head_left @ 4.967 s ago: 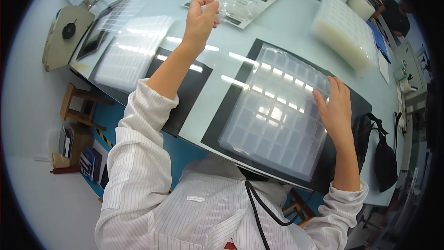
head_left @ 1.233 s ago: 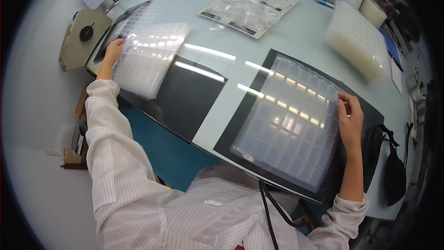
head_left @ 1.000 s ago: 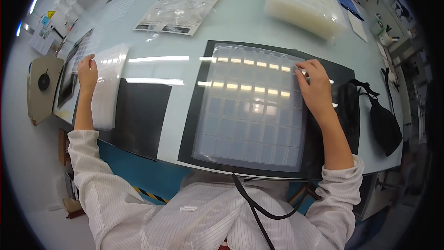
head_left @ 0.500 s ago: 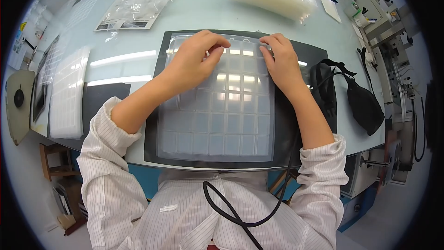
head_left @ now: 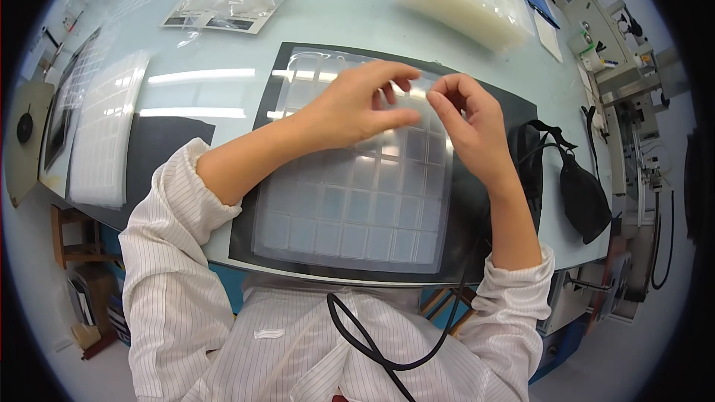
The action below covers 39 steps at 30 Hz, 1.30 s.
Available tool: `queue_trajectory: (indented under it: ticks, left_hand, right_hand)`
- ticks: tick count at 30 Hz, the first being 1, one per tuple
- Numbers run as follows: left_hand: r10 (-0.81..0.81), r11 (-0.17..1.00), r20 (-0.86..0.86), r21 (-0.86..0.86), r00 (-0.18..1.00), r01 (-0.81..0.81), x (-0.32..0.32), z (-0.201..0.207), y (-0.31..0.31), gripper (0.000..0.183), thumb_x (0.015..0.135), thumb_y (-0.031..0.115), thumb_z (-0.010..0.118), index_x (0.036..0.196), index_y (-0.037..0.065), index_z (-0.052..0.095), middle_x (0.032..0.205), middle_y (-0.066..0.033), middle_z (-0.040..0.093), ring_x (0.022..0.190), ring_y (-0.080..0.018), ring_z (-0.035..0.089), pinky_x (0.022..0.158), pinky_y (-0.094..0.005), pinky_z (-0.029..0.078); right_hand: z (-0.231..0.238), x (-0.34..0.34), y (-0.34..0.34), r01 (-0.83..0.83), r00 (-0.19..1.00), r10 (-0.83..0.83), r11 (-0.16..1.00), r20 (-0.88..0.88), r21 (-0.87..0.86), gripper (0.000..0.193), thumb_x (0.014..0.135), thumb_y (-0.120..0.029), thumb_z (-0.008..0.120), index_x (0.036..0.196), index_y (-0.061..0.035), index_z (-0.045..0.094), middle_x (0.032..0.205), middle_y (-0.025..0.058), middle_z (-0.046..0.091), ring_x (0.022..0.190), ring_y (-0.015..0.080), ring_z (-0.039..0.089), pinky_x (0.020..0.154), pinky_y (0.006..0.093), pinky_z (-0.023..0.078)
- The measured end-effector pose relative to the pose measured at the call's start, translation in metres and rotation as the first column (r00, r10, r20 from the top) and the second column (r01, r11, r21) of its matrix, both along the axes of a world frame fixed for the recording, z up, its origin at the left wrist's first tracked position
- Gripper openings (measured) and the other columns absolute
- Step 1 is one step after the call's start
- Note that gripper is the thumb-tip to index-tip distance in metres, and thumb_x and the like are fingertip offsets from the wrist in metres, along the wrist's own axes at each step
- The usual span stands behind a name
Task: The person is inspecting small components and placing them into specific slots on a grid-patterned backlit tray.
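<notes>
The clear sheet (head_left: 357,205) lies flat on a black mat (head_left: 473,212) at the table (head_left: 342,18)'s near edge. Over its upper part the left hand (head_left: 372,100) has thumb and fingers parted; the right hand (head_left: 477,123), by the far right corner, curls its fingers, pinching what I can't tell. A pouch (head_left: 585,197) lies farther right.
</notes>
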State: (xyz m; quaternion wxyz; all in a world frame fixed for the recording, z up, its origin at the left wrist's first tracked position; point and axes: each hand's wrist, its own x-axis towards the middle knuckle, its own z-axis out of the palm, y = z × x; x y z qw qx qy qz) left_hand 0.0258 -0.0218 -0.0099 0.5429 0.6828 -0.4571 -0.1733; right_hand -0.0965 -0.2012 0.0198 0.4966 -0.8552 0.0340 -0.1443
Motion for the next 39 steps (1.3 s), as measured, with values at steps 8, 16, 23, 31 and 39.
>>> queue_trajectory:
  ticks: [8,16,23,31,39]
  left_hand:
    - [0.081,0.995,-0.409,-0.012,0.909,-0.094,0.01,0.005,0.009,0.029,0.1,0.006,0.043,0.119,0.002,0.064,0.082,0.0026,0.056,0.071,-0.0053,0.05,0.065,-0.0208,0.042]
    - [0.162,0.984,-0.45,0.003,0.878,-0.18,0.017,-0.006,0.017,0.028,0.106,0.025,0.046,0.093,0.006,0.061,0.079,0.0023,0.055,0.067,-0.0049,0.048,0.061,-0.0203,0.04]
    - [0.178,0.976,-0.415,-0.04,0.892,-0.213,0.017,-0.01,0.015,0.035,0.105,0.028,0.046,0.087,0.001,0.06,0.07,-0.0023,0.056,0.066,-0.0094,0.054,0.062,-0.027,0.044]
    - [0.047,0.994,-0.207,-0.088,0.977,-0.066,0.005,-0.004,0.016,0.032,0.096,0.027,0.069,0.114,0.0,0.063,0.083,0.0014,0.055,0.076,-0.0068,0.05,0.066,-0.0223,0.043]
    - [0.182,0.98,-0.476,0.013,0.86,-0.199,0.022,0.001,0.018,0.027,0.105,0.013,0.045,0.113,0.0,0.066,0.083,-0.0001,0.058,0.069,-0.006,0.052,0.064,-0.0216,0.046]
  right_hand:
    - [-0.028,0.033,0.001,0.257,0.957,-0.15,0.836,0.25,-0.484,0.012,0.091,-0.003,0.063,0.1,-0.0004,0.07,0.093,0.0106,0.065,0.079,0.0238,0.061,0.075,0.0332,0.05]
    - [-0.036,0.035,-0.003,0.215,0.971,-0.11,0.791,0.213,-0.572,0.007,0.086,-0.004,0.068,0.093,-0.0005,0.068,0.096,0.0107,0.065,0.094,0.0306,0.059,0.083,0.0399,0.049]
    - [-0.033,0.036,-0.002,0.236,0.955,-0.064,0.754,0.289,-0.613,0.008,0.085,-0.004,0.07,0.091,-0.0006,0.066,0.098,0.01,0.066,0.096,0.0313,0.058,0.084,0.0393,0.047]
    - [-0.009,0.031,0.013,0.127,0.98,-0.047,0.897,0.195,-0.423,0.01,0.091,-0.007,0.068,0.1,-0.0018,0.068,0.088,0.0065,0.065,0.086,0.0193,0.06,0.078,0.0304,0.048]
    - [-0.028,0.054,0.015,0.21,0.965,-0.073,0.79,0.253,-0.575,0.011,0.091,-0.005,0.064,0.1,-0.0001,0.07,0.093,0.0123,0.067,0.085,0.0259,0.063,0.078,0.0342,0.05]
